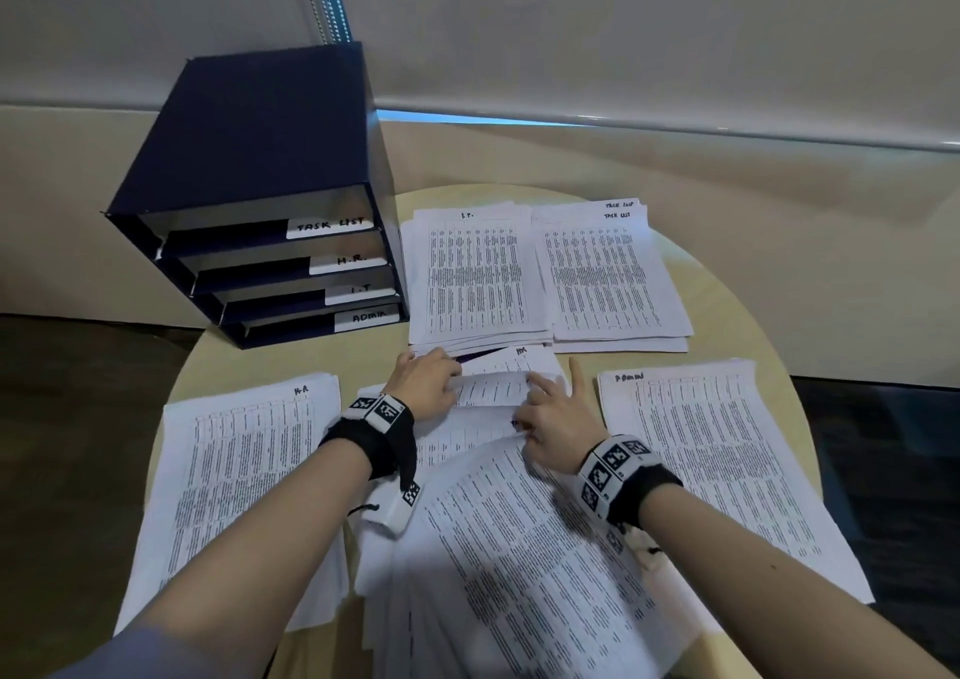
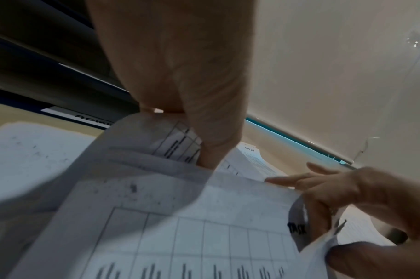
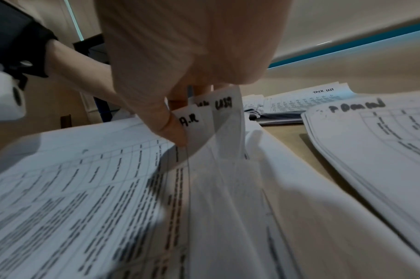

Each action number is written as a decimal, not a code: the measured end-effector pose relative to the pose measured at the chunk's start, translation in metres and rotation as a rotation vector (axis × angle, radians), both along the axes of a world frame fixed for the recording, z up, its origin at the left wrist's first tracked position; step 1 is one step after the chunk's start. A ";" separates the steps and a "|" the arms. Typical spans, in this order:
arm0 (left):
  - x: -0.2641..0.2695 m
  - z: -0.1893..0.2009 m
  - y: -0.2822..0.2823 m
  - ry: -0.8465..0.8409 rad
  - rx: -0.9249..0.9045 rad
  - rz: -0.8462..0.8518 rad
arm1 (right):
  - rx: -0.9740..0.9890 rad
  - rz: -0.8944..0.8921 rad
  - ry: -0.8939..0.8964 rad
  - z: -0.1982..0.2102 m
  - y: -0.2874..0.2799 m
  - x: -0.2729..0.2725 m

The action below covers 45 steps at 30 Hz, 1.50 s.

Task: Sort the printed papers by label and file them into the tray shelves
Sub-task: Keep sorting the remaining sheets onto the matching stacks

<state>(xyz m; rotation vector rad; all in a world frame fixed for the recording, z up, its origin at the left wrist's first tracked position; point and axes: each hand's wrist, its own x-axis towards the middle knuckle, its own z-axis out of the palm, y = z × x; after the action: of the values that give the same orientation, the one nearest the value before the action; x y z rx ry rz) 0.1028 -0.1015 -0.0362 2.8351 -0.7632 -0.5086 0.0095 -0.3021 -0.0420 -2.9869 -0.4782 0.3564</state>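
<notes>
Round tabletop (image 1: pixel 727 283), head view. Dark blue tray shelves (image 1: pixel 270 221) stand at the far left; four slots labelled, top to bottom, TASK LIST, H.R., I.T., ADMIN.

Four sorted stacks lie flat on the tabletop:
- I.T. stack (image 1: pixel 475 276), far centre, just right of the tray shelves.
- TASK LIST stack (image 1: pixel 608 276), far right, its edge touching the I.T. stack.
- H.R. stack (image 1: pixel 244 476), near left.
- ADMIN stack (image 1: pixel 727 465), near right.

Unsorted pile (image 1: pixel 519 548) in the near centre, sheets fanned and overlapping, between the H.R. and ADMIN stacks.

Left hand (image 1: pixel 423 385) at the far left corner of the pile; fingers curled, pinching up the far edges of several sheets, which bend upward (left wrist view).

Right hand (image 1: pixel 558 426) at the pile's far right corner; thumb and fingers pinch the lifted corners of a few sheets, fanned apart. Right wrist view shows handwritten labels on those corners, one reading "H.R"; others blurred. Index finger extended.
</notes>
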 end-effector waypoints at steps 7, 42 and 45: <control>-0.007 -0.002 0.007 -0.221 -0.107 -0.041 | 0.112 0.029 -0.011 -0.001 -0.006 -0.009; -0.074 -0.005 0.018 -0.255 -0.162 -0.368 | 0.190 0.001 -0.116 -0.014 -0.012 -0.061; -0.080 0.000 0.018 -0.240 -0.191 -0.322 | 0.200 -0.013 -0.110 -0.014 -0.011 -0.062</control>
<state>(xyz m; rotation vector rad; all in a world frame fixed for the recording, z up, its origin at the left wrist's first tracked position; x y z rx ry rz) 0.0231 -0.0840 -0.0359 2.6335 -1.2524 -0.1224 -0.0529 -0.3127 -0.0556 -2.8234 -0.4732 0.1336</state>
